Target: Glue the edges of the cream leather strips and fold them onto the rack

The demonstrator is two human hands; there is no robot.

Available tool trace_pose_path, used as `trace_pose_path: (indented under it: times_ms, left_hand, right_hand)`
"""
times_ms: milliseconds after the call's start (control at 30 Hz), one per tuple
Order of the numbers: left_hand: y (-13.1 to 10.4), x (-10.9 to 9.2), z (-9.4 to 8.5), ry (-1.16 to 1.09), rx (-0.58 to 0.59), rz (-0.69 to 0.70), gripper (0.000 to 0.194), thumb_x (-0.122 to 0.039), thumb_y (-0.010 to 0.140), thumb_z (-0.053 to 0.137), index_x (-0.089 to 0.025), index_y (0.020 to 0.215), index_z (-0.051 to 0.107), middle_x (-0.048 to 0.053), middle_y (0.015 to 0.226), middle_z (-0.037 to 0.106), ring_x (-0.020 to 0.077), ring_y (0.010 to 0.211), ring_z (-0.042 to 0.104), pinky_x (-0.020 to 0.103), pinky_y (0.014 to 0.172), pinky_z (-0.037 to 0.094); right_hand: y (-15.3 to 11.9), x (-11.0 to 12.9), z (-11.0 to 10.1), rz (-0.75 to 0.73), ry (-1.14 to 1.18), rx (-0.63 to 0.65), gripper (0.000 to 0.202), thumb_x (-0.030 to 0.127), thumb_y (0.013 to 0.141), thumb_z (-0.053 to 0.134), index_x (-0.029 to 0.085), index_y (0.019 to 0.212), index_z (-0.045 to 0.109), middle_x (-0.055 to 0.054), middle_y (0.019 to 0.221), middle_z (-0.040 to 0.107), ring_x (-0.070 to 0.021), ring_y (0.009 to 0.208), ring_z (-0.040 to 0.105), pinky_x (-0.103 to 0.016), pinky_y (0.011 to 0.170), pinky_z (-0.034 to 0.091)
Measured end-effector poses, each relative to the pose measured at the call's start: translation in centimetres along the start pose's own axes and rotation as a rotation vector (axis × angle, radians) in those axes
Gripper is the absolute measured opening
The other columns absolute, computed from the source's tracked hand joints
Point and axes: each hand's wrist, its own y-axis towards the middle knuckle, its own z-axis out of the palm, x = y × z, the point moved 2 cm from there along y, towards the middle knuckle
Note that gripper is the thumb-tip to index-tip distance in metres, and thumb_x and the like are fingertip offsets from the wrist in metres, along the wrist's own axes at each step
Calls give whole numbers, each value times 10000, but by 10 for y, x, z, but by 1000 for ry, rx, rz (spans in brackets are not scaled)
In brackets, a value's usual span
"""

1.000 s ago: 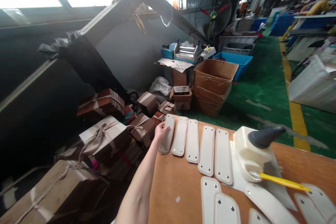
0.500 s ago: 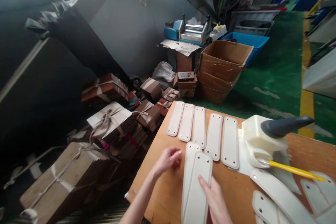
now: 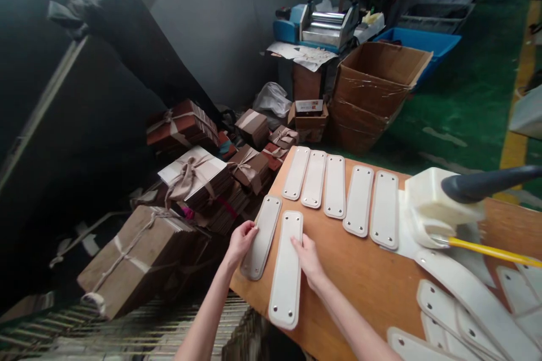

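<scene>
You're in a workshop: a metal roller machine (image 3: pixel 326 27) stands by the wall, with tied bundles (image 3: pixel 195 175) piled nearby, a worn cardboard bin (image 3: pixel 372 90) and a green floor (image 3: pixel 470 96).

Left hand (image 3: pixel 243 242) and right hand (image 3: pixel 307 256) each touch a pale strip (image 3: pixel 286 271).

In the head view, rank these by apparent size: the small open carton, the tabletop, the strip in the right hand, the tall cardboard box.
1. Tabletop
2. Tall cardboard box
3. Strip in the right hand
4. Small open carton
</scene>
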Motion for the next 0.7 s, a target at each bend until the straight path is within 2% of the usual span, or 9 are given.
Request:
trace_pose_path:
  times_ms: [100,267,367,467,533,600,633,700]
  left_hand:
    - [-4,4,2,211,-55,28,218,-404,779,551,-194,731,582,-12,650,571,150,623,507,248,588,335]
    - [-20,-9,6,544,-79,10,206,-410,860,490,-229,854,588,-4,747,661,167,679,588,247,578,326]
    - [-26,-22,9,732,-101,-11,264,-422,878,459,-227,979,605,30,872,688,192,747,619,253,578,341]
    - [-30,-31,10,869,-150,-26,381,-451,893,402,-208,1107,602,91,1080,660,226,815,633,268,557,363]
    - [-35,-35,11,915,-218,-11,396,-418,905,360,-210,1136,607,105,1155,643,245,850,636,283,558,375]
    - [-47,-39,18,874,-244,4,367,-384,898,364,-225,1103,623,84,1105,676,245,846,643,287,578,394]
    - [-54,-40,25,816,-225,7,346,-381,888,381,-231,1074,631,67,1026,702,237,821,648,283,588,404]
    - [-73,-42,51,653,-124,3,315,-399,861,421,-234,1019,637,31,821,713,217,736,654,271,596,420]
  right_hand:
    - [12,3,2,7,-225,-112,342,469,855,481,149,886,598,-156,951,701,-301,890,647,-375,770,473]
    - [17,22,13,66,-341,-180,179,275,873,490,148,980,557,-193,1037,662,-316,995,622,-371,812,440]
    - [7,34,17,74,-394,-213,262,199,854,535,146,1110,531,-153,1056,661,-285,1004,618,-343,820,436]
    - [-8,34,8,52,-492,-214,435,159,829,579,157,1251,475,-121,1076,652,-270,988,616,-347,826,442]
    - [-25,26,-10,-33,-558,-165,384,156,833,583,193,1211,524,-100,1107,633,-244,970,614,-333,831,442]
    - [-51,16,-40,-125,-585,-88,185,174,861,566,222,1031,619,-59,1039,649,-212,921,620,-298,802,441]
    - [-67,11,-60,-155,-589,-54,109,186,881,549,227,920,643,-38,961,662,-200,886,623,-281,773,438]
    - [-103,1,-112,-153,-606,-45,143,213,903,534,223,811,643,-11,830,668,-184,799,624,-262,713,426]
